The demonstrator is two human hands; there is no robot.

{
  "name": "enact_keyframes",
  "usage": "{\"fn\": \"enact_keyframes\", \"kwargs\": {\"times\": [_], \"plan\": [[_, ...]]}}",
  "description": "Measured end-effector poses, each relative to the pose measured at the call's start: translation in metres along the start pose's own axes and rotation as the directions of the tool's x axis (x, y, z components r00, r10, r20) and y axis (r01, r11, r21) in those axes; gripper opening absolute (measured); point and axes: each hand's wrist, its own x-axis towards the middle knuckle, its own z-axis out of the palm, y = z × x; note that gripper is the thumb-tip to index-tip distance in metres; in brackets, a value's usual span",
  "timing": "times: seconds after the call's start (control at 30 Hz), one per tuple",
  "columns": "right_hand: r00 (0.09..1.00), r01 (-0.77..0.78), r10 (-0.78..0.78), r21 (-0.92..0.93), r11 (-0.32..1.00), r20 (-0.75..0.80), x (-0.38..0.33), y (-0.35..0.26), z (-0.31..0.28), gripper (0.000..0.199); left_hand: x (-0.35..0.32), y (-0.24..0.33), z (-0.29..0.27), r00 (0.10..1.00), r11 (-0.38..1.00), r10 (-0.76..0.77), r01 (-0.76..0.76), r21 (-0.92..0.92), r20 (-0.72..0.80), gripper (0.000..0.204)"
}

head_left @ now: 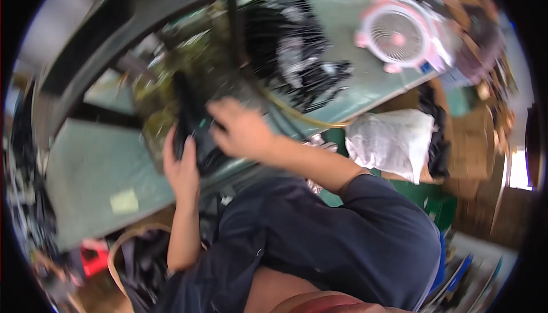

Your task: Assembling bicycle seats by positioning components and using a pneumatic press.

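A long, dark black piece (191, 107), blurred, lies before me at a dark metal frame; its exact kind cannot be made out. My left hand (181, 167) is at its near end, thumb and fingers on either side of a black part. On the right, my right hand (242, 129) bends its fingers over the same black piece, with a dark bit between thumb and fingers. Motion smears the fingertips. Beyond my right hand, a pile of shiny black strip-like pieces (288, 50) covers part of the green-grey table (342, 16).
Dark frame bars (114, 45) arch over the left side, with yellowish, glossy material (154, 113) beneath. A pink-and-white fan (398, 34) stands on the table at the far right. Below it, a white plastic bag (391, 142) sits by cardboard boxes (471, 142). A yellowish paper (124, 201) lies left.
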Motion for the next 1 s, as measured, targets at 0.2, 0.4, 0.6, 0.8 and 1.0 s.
{"fn": "enact_keyframes", "kwargs": {"times": [0.2, 0.4, 0.6, 0.8, 1.0], "plan": [[0.992, 0.104, -0.102, 0.026, 0.994, -0.079, 0.037, 0.008, 0.026, 0.051, 0.035, 0.004, 0.001, 0.815, 0.591, 0.569, -0.498, 0.635, 0.109, 0.024], [0.969, 0.13, -0.133, -0.028, 0.991, -0.21, 0.089, 0.02, 0.059, 0.049, 0.108, -0.007, 0.001, 0.64, 0.371, 0.753, -0.605, 0.705, 0.153, 0.023], [0.949, 0.107, -0.102, 0.001, 0.994, -0.297, 0.092, 0.017, 0.058, 0.056, 0.115, -0.013, 0.0, 0.641, 0.405, 0.756, -0.619, 0.673, 0.135, 0.019], [0.947, 0.097, -0.049, 0.136, 0.986, -0.318, 0.082, 0.019, 0.069, 0.076, 0.11, -0.041, -0.027, 0.748, 0.579, 0.661, -0.563, 0.59, 0.066, 0.047], [0.989, -0.142, 0.145, 0.187, 0.972, -0.005, 0.08, -0.002, 0.04, 0.072, 0.103, -0.019, -0.025, 0.851, 0.579, 0.51, -0.444, 0.684, 0.121, 0.047]]}}
